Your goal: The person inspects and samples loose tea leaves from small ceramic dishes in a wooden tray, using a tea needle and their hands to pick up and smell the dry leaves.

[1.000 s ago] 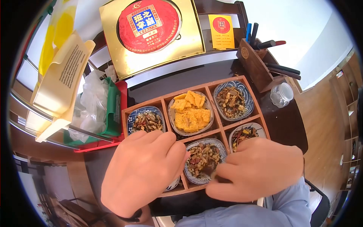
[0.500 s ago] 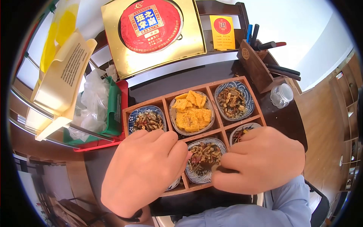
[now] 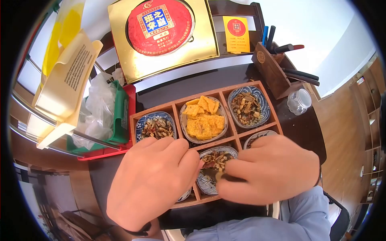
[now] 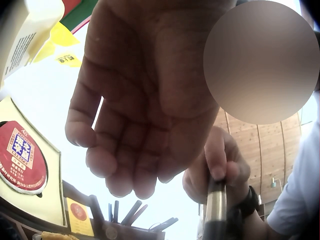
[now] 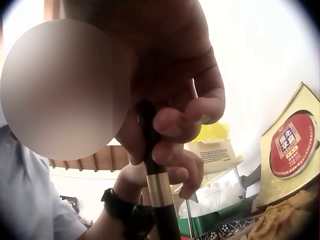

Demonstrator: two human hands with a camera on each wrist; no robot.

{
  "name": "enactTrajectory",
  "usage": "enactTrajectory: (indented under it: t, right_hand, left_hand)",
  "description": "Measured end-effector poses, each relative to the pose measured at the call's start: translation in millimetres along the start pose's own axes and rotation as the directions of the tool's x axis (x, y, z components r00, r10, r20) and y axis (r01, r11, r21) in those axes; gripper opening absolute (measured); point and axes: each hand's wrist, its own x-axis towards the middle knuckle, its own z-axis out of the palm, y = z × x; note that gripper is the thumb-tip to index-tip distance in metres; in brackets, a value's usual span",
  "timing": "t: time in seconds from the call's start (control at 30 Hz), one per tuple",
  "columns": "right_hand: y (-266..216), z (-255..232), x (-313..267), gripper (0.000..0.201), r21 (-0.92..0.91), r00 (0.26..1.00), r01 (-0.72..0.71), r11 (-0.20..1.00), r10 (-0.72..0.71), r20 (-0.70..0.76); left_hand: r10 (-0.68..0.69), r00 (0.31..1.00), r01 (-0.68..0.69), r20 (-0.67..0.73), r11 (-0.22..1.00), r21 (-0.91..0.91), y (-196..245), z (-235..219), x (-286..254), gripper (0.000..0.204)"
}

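My right hand [image 3: 269, 170] grips a slim dark tool with a brass-coloured band [image 5: 159, 189], held upright over the near middle bowl [image 3: 209, 188]; its working end is hidden, so I cannot tell its kind. Dried, mixed brown bits [image 3: 217, 160] lie in that bowl, thicker on the far side. My left hand [image 3: 155, 180] hovers at the bowl's left with loosely bent fingers [image 4: 120, 182] and nothing in them. Both hands are over a divided wooden tray [image 3: 231, 140].
Other compartments hold a bowl of orange crisps [image 3: 205, 126] and bowls of dried bits [image 3: 249, 108]. Behind stand a gold box [image 3: 132, 66] and a wooden pen holder [image 3: 273, 72]. A small clear jar [image 3: 299, 101] is at right, a green basket [image 3: 120, 116] at left.
My right hand shifted slightly up and right, then back left and down with the tool. Bits in the near middle bowl have moved, baring its near side. The left hand stays nearly still.
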Motion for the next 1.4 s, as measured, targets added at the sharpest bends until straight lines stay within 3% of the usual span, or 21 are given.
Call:
enactTrajectory:
  t: [0.07,0.3,0.37,0.5,0.6,0.67,0.8,0.87,1.07,1.2,1.27,1.4]
  right_hand:
    - [2.7,6.1,-0.4,0.014,-0.004,0.995,-0.018,1.000,0.018,0.101]
    - [1.9,-6.3,-0.4,0.014,-0.056,0.997,-0.058,0.997,0.061,0.043]
    - [5.1,6.2,-0.5,0.015,0.032,0.991,-0.057,0.998,0.053,0.122]
    - [0.2,-11.5,-1.6,0.015,-0.045,0.992,-0.057,0.997,0.062,0.112]
    - [-0.1,-12.4,-2.0,0.016,-0.070,0.995,-0.092,0.993,0.095,0.040]
    - [4.8,2.6,-1.3,0.015,0.010,0.993,-0.080,0.997,0.079,0.091]
    - [5.0,-3.2,-3.1,0.015,-0.028,0.998,-0.038,0.999,0.040,0.054]
    - [0.3,-19.1,-2.7,0.016,-0.102,0.993,-0.082,0.991,0.089,0.072]
    - [10.4,6.9,-0.4,0.017,-0.005,0.996,-0.058,0.998,0.058,0.064]
    - [3.8,-12.9,-5.5,0.017,-0.043,0.991,-0.055,0.998,0.060,0.117]
    - [0.9,-21.0,-6.7,0.017,-0.051,0.997,-0.068,0.996,0.069,0.024]
    - [3.5,-4.5,-0.7,0.018,-0.052,0.993,-0.061,0.997,0.066,0.101]
  left_hand:
    - [-0.001,1.000,0.001,0.003,1.000,-0.001,0.2,0.0,0.1,0.017]
    - [-0.006,1.000,0.006,-0.002,1.000,-0.003,0.3,-0.4,-0.1,0.017]
    - [0.004,1.000,-0.004,0.001,1.000,0.002,0.1,-0.5,0.2,0.017]
    - [-0.012,1.000,0.012,0.004,1.000,-0.002,0.8,-1.7,-0.3,0.016]
    - [-0.013,1.000,0.013,-0.001,1.000,-0.011,0.7,-0.9,-0.4,0.016]
    - [-0.006,1.000,0.006,0.000,1.000,-0.014,1.3,-0.2,0.4,0.017]
    - [-0.020,1.000,0.020,0.012,1.000,0.000,3.1,-1.7,1.0,0.016]
    - [-0.035,0.999,0.035,0.013,0.999,-0.005,2.9,-1.6,0.0,0.016]
    - [-0.008,1.000,0.009,0.007,1.000,-0.019,2.3,-0.7,0.8,0.016]
    - [-0.007,1.000,0.007,0.014,1.000,-0.002,1.6,-2.5,-0.4,0.016]
    - [-0.009,1.000,0.009,0.008,1.000,-0.002,1.5,-1.0,-0.8,0.016]
    - [0.013,1.000,-0.013,0.002,1.000,-0.001,-0.4,3.6,-1.2,0.017]
